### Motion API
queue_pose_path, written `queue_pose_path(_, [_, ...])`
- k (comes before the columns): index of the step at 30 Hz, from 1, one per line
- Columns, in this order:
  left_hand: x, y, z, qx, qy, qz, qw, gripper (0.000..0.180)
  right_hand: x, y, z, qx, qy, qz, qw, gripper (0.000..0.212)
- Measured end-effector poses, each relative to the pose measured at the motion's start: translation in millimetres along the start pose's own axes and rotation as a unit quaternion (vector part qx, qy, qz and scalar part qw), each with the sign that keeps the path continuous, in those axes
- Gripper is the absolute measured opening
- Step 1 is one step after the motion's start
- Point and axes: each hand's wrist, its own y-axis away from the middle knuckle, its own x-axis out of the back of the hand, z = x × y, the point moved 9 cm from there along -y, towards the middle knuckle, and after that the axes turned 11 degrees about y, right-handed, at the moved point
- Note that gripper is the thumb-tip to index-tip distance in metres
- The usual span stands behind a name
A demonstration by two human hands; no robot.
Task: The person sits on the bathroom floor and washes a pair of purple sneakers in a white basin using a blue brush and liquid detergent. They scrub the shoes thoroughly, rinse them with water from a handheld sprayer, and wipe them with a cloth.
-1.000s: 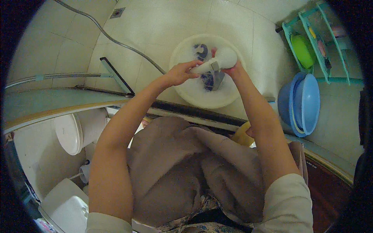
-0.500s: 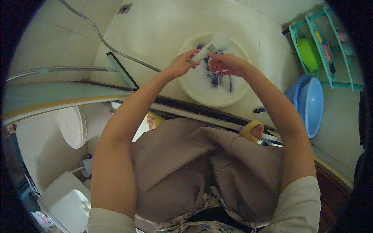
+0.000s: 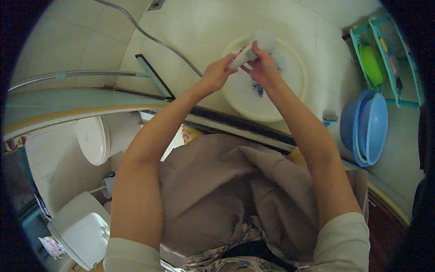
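My left hand (image 3: 217, 72) is wrapped round the handle of a white shower head (image 3: 241, 59). A metal hose (image 3: 168, 46) runs up to behind my left wrist. The shower head has a grey part where my right hand (image 3: 265, 68) meets it, with its fingers curled round that end. Both hands are above a round cream basin (image 3: 297, 97) on the tiled floor. White suds (image 3: 285, 84) fill much of it, and dark blue cloth (image 3: 258, 89) shows between them. My hands and the shower head hide part of the basin.
Blue basins (image 3: 374, 131) lean at the right, below a turquoise rack (image 3: 398, 81) holding a green bowl (image 3: 372, 65). A small brush-like thing (image 3: 330, 119) lies nearby. A dark door track (image 3: 235, 123) crosses in front of me. A toilet (image 3: 93, 140) and white bin (image 3: 81, 229) stand left.
My right hand has risen and closed round the grey end of the shower head. The view has shifted slightly, and less of the blue cloth shows.
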Motion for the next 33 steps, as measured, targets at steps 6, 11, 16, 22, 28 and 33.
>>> queue_pose_path(6, [11.7,17.8,-42.4,0.020,-0.067,0.069,0.995,0.041,8.3,-2.1,50.9,-0.152,0.086,0.067,0.982,0.054])
queue_pose_path(11, [69.4,25.0,-115.3,0.201,-0.106,0.218,0.949,0.035,33.0,16.7,11.2,-0.017,0.361,0.055,0.931,0.039])
queue_pose_path(16, [63.6,24.0,-158.1,0.306,-0.168,0.169,0.922,0.041,66.9,45.9,12.6,0.085,0.716,-0.046,0.691,0.030])
queue_pose_path(22, [62.3,20.5,-135.7,0.263,-0.213,0.149,0.929,0.065,53.7,85.0,4.6,0.047,0.938,-0.097,0.328,0.082])
queue_pose_path(28, [82.4,43.8,19.3,-0.027,-0.125,0.154,0.980,0.060,8.0,142.2,-60.6,0.068,0.957,-0.040,0.280,0.094])
queue_pose_path(33, [118.6,184.7,190.3,-0.077,-0.122,0.191,0.971,0.040,-7.0,151.3,-104.0,0.091,0.952,-0.004,0.292,0.093])
